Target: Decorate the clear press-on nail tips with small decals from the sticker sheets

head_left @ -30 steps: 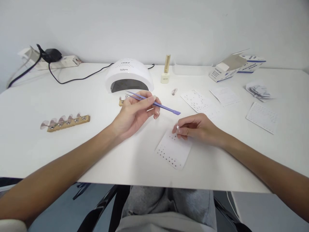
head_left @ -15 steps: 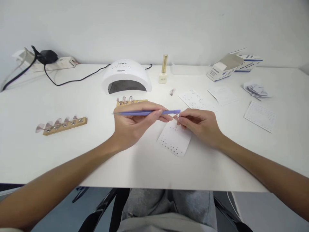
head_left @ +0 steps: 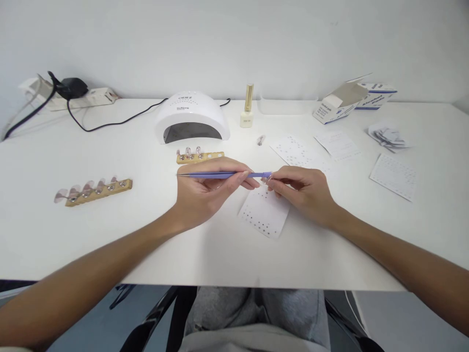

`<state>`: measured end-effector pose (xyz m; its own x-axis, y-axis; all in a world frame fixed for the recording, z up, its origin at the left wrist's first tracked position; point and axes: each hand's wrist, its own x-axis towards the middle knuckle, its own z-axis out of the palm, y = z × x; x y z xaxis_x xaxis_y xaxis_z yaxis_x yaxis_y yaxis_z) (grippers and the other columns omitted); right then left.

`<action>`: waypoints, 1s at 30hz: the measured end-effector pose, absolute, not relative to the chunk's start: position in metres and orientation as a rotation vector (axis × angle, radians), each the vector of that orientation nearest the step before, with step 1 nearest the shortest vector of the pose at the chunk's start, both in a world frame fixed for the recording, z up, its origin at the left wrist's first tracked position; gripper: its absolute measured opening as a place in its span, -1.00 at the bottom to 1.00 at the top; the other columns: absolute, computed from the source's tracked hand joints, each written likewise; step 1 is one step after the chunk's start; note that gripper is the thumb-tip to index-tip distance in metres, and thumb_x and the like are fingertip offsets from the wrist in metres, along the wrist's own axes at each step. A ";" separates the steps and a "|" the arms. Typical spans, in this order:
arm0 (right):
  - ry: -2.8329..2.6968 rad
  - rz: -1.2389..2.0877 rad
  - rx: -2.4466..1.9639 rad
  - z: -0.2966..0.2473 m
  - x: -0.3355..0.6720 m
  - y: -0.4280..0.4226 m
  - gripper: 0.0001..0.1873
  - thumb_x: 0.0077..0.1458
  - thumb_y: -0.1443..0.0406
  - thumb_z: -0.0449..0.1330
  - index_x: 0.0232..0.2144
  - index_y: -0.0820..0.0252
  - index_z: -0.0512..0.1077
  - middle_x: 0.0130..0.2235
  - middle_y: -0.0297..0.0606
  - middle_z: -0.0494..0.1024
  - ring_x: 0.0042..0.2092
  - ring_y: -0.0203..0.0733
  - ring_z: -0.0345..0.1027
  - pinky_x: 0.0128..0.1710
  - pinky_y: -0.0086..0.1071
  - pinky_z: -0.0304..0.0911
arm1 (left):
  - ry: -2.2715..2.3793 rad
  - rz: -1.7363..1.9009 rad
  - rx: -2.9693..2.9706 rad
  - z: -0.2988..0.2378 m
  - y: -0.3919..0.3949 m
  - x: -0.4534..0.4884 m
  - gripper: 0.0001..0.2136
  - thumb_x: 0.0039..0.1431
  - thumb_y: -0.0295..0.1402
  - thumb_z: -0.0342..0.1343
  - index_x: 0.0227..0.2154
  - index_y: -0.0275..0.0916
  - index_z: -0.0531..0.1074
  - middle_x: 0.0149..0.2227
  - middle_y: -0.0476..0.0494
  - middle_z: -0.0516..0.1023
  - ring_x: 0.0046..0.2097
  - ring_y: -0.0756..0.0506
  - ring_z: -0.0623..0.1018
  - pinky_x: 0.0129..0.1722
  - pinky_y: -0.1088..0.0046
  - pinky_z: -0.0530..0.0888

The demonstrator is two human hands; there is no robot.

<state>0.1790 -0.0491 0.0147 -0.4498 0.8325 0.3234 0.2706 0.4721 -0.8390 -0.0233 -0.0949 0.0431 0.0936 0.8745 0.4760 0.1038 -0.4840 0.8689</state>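
My left hand (head_left: 205, 193) is closed around slim purple tweezers (head_left: 223, 174), held level. Their pointed metal ends face left, and the broad purple end reaches my right fingertips. My right hand (head_left: 302, 188) pinches a small clear false nail (head_left: 266, 180), partly hidden by the fingers. The purple end meets the false nail or lies just over it; I cannot tell which. Below both hands lies a white sticker sheet (head_left: 264, 215) with small dark star shapes. Behind my left hand stands a yellow stand (head_left: 208, 156) bearing several clear false nails.
Another yellow stand with false nails (head_left: 98, 192) lies left. At the back are a white nail lamp (head_left: 191, 112), a polish bottle (head_left: 246, 117), a clear tray (head_left: 287, 106) and an open alcohol-pad box (head_left: 335, 107). Sticker sheets (head_left: 393, 176) and crumpled wrappers (head_left: 389, 136) lie right. A loose false nail (head_left: 261, 141) lies mid-table.
The tweezers have tilted slightly, their purple end dropping a little towards the false nail. My left hand has shifted slightly right and down; my right hand has hardly moved.
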 end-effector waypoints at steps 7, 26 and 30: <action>-1.940 0.841 -1.000 0.017 0.177 -0.053 -0.92 0.05 0.36 0.23 -0.44 0.14 0.54 -0.47 -0.34 0.54 -0.48 -0.34 0.35 -0.46 -0.42 0.27 | 1.058 1.354 1.664 0.050 -0.098 -0.023 -0.86 0.13 -0.50 0.11 -0.34 -0.23 0.58 -0.39 -0.09 0.60 -0.31 -0.08 0.62 -0.28 0.36 0.62; -1.845 0.946 -1.058 0.017 0.179 -0.051 -0.95 0.03 0.30 0.25 -0.45 0.09 0.52 -0.40 -0.33 0.57 -0.49 -0.31 0.39 -0.44 -0.36 0.38 | 0.948 1.430 1.698 0.043 -0.094 -0.029 -0.88 0.13 -0.50 0.12 -0.38 -0.25 0.57 -0.44 -0.10 0.59 -0.37 -0.09 0.61 -0.31 0.33 0.58; -1.853 0.995 -1.002 0.016 0.180 -0.050 -0.95 0.05 0.30 0.24 -0.43 0.08 0.52 -0.37 -0.33 0.56 -0.50 -0.32 0.37 -0.42 -0.34 0.40 | 0.972 1.483 1.632 0.040 -0.092 -0.030 -0.90 0.12 -0.43 0.14 -0.39 -0.21 0.56 -0.43 -0.08 0.60 -0.39 -0.09 0.61 -0.29 0.29 0.59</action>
